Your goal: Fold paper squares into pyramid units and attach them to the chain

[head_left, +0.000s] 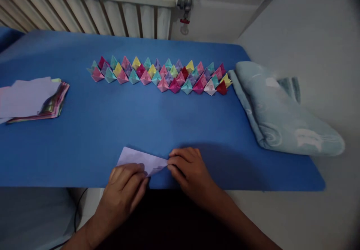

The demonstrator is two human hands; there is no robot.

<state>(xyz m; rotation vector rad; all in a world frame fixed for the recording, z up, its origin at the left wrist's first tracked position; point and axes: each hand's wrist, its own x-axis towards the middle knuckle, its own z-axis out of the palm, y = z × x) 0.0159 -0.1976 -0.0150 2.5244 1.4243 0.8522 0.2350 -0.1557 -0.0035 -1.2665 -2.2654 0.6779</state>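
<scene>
A folded sheet of lilac paper [144, 159] lies near the front edge of the blue table, tapering to a point on its right. My left hand [126, 186] rests over the paper's lower left part, with its fingers closed on the lower edge. At the pointed right corner, my right hand [188, 167] pinches the paper between thumb and fingers. The left thumb is partly hidden, and so is the paper beneath that hand.
Folded paper boats [145, 78] in many colours stand in rows across the far part of the table [112, 115]. A stack of coloured paper sheets [30, 96] lies at left, a folded pale green blanket [275, 111] at right. Behind the table is a radiator [112, 15].
</scene>
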